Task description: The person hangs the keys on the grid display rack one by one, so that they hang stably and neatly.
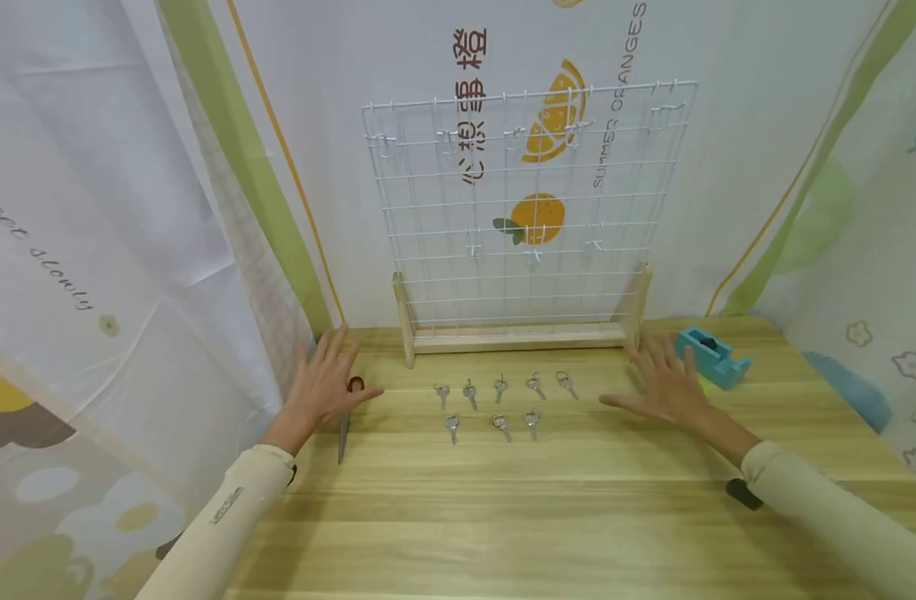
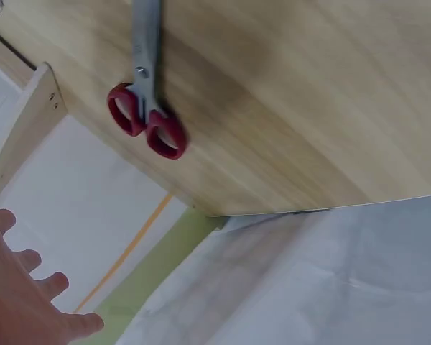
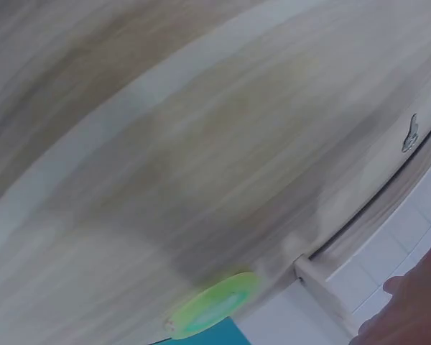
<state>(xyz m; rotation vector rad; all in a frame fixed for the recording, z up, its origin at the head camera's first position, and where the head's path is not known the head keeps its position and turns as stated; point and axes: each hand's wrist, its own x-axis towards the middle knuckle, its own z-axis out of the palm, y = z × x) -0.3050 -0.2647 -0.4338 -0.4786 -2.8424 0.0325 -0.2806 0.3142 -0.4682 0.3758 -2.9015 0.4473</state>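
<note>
Fingers spread, my left hand (image 1: 322, 383) is at the table's left side, over or beside a pair of scissors (image 1: 343, 437). Its red handles (image 2: 165, 135) show plainly in the left wrist view. My right hand (image 1: 668, 390) is likewise spread, close to the right foot of a wire grid rack and left of a teal tape dispenser (image 1: 716, 358). Neither hand holds anything. Between them lie several silver keys (image 1: 500, 389) with small rings in a back row, and three more keys (image 1: 452, 427) in a front row.
The white wire grid rack (image 1: 533, 275) stands upright on a wooden base (image 1: 518, 342) behind the keys, with several white hooks (image 1: 513, 133) on it. A yellow-green oval item (image 3: 212, 309) lies by the dispenser. Printed curtains (image 1: 112, 167) hang around the wooden table (image 1: 465, 533).
</note>
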